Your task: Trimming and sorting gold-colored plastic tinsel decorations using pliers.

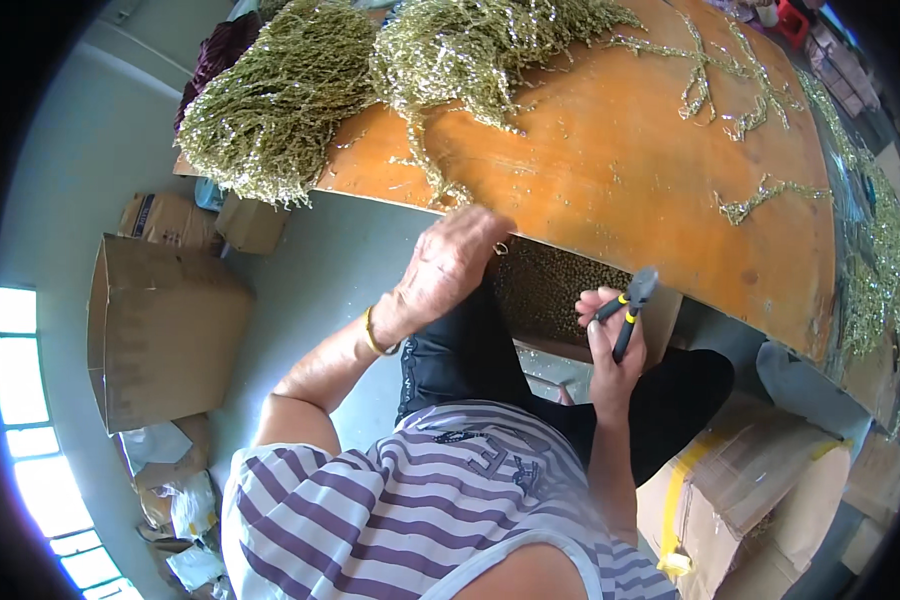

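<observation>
My left hand (445,265) is closed at the table's near edge, its fingertips partly hidden behind the hand. A small pale loop (501,249) pokes out by its fingers. A strand of gold chain (425,165) runs from the pile down to this hand. My right hand (615,350), palm up, holds cutting pliers (632,300) with black and yellow handles. The metal jaws point up and away, and the handles are spread. Beneath the table edge, between the hands, a box holds many small round brownish pieces (560,285).
Two big heaps of gold chain (280,95) (470,50) lie on the orange wooden table (610,170). Loose strands (770,195) are scattered at its right. A tall cardboard box (175,330) stands at the left, and an opened carton (750,480) at the lower right.
</observation>
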Motion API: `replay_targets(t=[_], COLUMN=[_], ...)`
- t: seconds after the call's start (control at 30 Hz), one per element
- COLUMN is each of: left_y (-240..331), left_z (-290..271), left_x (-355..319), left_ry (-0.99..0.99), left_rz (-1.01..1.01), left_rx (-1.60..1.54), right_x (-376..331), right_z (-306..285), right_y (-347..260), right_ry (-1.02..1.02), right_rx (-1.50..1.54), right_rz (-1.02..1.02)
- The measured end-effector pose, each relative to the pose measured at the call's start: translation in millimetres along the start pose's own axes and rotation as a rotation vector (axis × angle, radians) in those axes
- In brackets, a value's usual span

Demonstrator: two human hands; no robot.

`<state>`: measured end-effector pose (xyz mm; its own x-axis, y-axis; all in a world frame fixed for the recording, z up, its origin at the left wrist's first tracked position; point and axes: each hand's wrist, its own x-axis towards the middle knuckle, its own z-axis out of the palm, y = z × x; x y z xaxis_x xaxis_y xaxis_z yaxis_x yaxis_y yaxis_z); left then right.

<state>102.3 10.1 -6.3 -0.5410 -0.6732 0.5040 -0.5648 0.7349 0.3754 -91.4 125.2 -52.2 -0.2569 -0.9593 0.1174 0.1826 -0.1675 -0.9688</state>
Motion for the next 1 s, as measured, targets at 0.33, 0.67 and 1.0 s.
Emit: replay_targets(t=[0.33, 0.67, 1.0], left_y=[-100, -106, -104], left_z=[-18, -9, -14], left_x=[-23, -13, -13], left_ry=[-0.146, -0.285, 0.147], left_rz=[0.067, 0.125, -0.162], left_rx=[0.313, 0.092, 0.183], right_x=[-25, -22, -24], right_z=[12, 1, -3], right_y=[40, 79, 84], right_ry=[-0.032, 0.075, 0.079], right_rx=[-0.013, 0.045, 0.029], right_rz=[0.123, 0.276, 0.321])
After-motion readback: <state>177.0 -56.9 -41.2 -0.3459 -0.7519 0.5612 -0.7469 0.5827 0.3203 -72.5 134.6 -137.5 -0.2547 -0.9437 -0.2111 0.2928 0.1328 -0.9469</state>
